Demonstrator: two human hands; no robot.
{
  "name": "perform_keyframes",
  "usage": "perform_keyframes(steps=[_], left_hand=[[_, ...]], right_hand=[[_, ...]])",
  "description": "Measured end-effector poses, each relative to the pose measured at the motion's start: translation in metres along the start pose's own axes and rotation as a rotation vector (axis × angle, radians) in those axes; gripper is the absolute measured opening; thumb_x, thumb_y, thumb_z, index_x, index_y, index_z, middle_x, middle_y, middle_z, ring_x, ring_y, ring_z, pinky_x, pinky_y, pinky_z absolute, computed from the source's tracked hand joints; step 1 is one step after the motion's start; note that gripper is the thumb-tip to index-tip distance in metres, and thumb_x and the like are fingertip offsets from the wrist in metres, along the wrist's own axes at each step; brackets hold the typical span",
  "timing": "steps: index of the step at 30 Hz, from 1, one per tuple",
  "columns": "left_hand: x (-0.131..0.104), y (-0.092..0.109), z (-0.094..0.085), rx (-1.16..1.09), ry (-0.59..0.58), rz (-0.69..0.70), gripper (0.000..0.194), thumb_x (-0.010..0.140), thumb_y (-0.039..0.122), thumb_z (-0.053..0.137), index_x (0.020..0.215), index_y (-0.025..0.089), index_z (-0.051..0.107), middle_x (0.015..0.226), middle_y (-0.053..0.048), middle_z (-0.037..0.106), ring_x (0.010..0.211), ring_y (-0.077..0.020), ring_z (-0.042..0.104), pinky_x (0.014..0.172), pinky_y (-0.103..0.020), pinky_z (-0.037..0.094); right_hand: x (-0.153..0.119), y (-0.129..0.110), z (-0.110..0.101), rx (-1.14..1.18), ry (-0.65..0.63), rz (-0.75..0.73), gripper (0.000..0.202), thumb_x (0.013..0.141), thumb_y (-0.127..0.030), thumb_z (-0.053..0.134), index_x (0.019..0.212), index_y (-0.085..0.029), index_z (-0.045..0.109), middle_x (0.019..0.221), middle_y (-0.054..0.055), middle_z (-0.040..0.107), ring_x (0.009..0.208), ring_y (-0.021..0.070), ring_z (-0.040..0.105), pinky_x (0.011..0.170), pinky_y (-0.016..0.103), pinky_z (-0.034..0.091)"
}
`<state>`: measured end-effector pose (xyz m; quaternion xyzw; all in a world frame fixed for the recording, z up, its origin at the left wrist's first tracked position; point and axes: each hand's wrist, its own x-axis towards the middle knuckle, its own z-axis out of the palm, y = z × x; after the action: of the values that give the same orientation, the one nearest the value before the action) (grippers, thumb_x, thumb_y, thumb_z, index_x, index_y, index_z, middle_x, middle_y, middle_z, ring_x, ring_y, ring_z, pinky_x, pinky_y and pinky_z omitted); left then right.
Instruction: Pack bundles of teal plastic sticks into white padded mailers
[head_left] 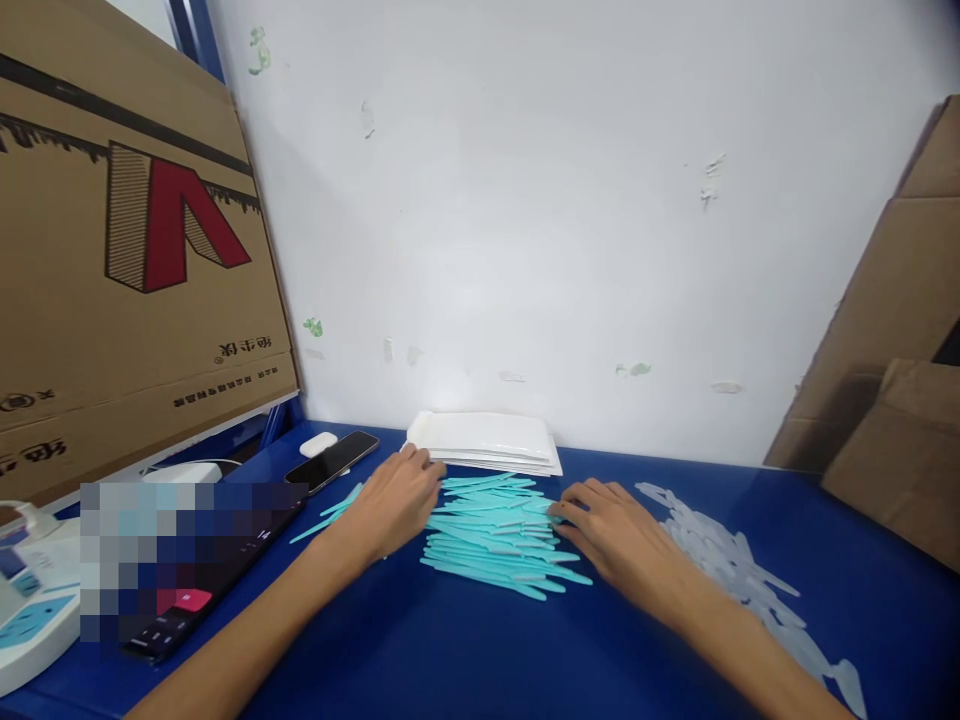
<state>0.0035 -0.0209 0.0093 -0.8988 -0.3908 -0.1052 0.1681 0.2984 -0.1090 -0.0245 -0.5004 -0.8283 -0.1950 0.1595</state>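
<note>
My left hand [409, 495] and right hand [611, 525], fingers curled, touch opposite ends of the teal sticks [499, 535] between them on the blue counter [420, 650]; whether either grips, I can't tell. They look light, stiffish, probably slippery; I'd take them mid-length.

Bench [465, 660]: near side cut off by the lower edge. Turquoise sticks [499, 535]: some left ends hidden behind the left grip [397, 500]; overlapping middles partly covered. Right grip [611, 530]: undersides of fingers hidden, hold unclear. Translucent pieces [709, 540]: partly behind the right forearm [720, 625]. Dark screen [217, 565]: much of it masked by pixel blocks. Printed carton [75, 330], white socket unit [45, 610]: cut off at left.
</note>
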Motion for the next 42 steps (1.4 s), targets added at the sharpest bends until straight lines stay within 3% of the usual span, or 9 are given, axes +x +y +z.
perform_keyframes(steps=[3,7,17,21,25,28,32,37,42], left_hand=[[-0.003,0.015,0.003,-0.144,0.034,0.190,0.021,0.101,0.024,0.044,0.107,0.020,0.063,0.104,-0.010,0.060,0.100,-0.0252,0.054,0.085,-0.038,0.047],[-0.006,0.028,0.010,-0.239,0.038,0.286,0.018,0.101,0.027,0.047,0.111,0.022,0.061,0.104,-0.007,0.059,0.094,-0.0217,0.056,0.088,-0.038,0.046],[-0.004,0.028,0.020,-0.292,0.047,0.265,0.020,0.103,0.027,0.045,0.107,0.020,0.063,0.104,-0.006,0.063,0.092,-0.0200,0.059,0.085,-0.035,0.046],[-0.005,0.028,0.020,-0.326,0.036,0.232,0.017,0.103,0.026,0.047,0.107,0.020,0.061,0.106,-0.006,0.062,0.094,-0.0202,0.058,0.076,-0.031,0.046],[-0.003,0.028,0.019,-0.335,0.037,0.251,0.016,0.103,0.021,0.046,0.101,0.019,0.062,0.102,-0.005,0.063,0.091,-0.0188,0.058,0.085,-0.033,0.045],[-0.002,0.029,0.019,-0.335,0.053,0.260,0.018,0.103,0.021,0.045,0.100,0.019,0.062,0.100,-0.004,0.064,0.089,-0.0185,0.058,0.086,-0.034,0.045],[-0.001,0.030,0.022,-0.344,0.074,0.251,0.020,0.104,0.022,0.043,0.098,0.019,0.061,0.100,-0.005,0.065,0.088,-0.0186,0.057,0.079,-0.032,0.044],[-0.001,0.032,0.022,-0.397,0.095,0.203,0.020,0.106,0.026,0.039,0.104,0.021,0.058,0.101,-0.002,0.065,0.089,-0.0179,0.059,0.083,-0.034,0.043],[-0.001,0.033,0.020,-0.392,0.158,0.209,0.022,0.107,0.026,0.036,0.111,0.022,0.057,0.104,-0.003,0.066,0.090,-0.0176,0.060,0.082,-0.034,0.043]], right_hand=[[0.001,-0.001,0.002,-0.014,-0.013,-0.002,0.016,0.097,-0.015,0.054,0.100,-0.023,0.068,0.097,0.006,0.067,0.087,0.0224,0.062,0.077,0.039,0.046],[0.002,-0.002,0.004,-0.029,0.015,-0.024,0.015,0.094,-0.013,0.058,0.097,-0.023,0.067,0.093,0.004,0.067,0.085,0.0220,0.062,0.074,0.036,0.043],[0.003,0.008,-0.009,-0.057,0.042,0.008,0.015,0.099,-0.023,0.054,0.102,-0.024,0.069,0.092,0.005,0.069,0.085,0.0230,0.063,0.076,0.037,0.042],[-0.007,0.041,-0.014,-0.175,0.040,0.153,0.023,0.098,-0.018,0.049,0.100,-0.023,0.071,0.088,0.007,0.071,0.082,0.0248,0.065,0.074,0.038,0.043],[-0.027,0.080,-0.005,-0.288,-0.066,0.342,0.019,0.093,-0.022,0.056,0.098,-0.019,0.074,0.088,0.012,0.075,0.086,0.0307,0.068,0.073,0.041,0.045],[-0.038,0.097,0.001,-0.310,-0.171,0.429,0.018,0.092,-0.024,0.059,0.099,-0.020,0.075,0.091,0.013,0.076,0.088,0.0332,0.069,0.071,0.041,0.045],[-0.040,0.101,0.000,-0.340,-0.279,0.511,0.020,0.093,-0.023,0.057,0.100,-0.020,0.076,0.087,0.014,0.077,0.084,0.0338,0.070,0.067,0.039,0.043],[-0.036,0.103,-0.001,-0.351,-0.373,0.590,0.022,0.094,-0.022,0.054,0.090,-0.016,0.075,0.083,0.015,0.075,0.083,0.0324,0.070,0.067,0.037,0.040],[-0.035,0.107,0.005,-0.269,-0.368,0.584,0.019,0.095,-0.023,0.055,0.091,-0.017,0.073,0.090,0.013,0.075,0.085,0.0298,0.069,0.064,0.033,0.037]])
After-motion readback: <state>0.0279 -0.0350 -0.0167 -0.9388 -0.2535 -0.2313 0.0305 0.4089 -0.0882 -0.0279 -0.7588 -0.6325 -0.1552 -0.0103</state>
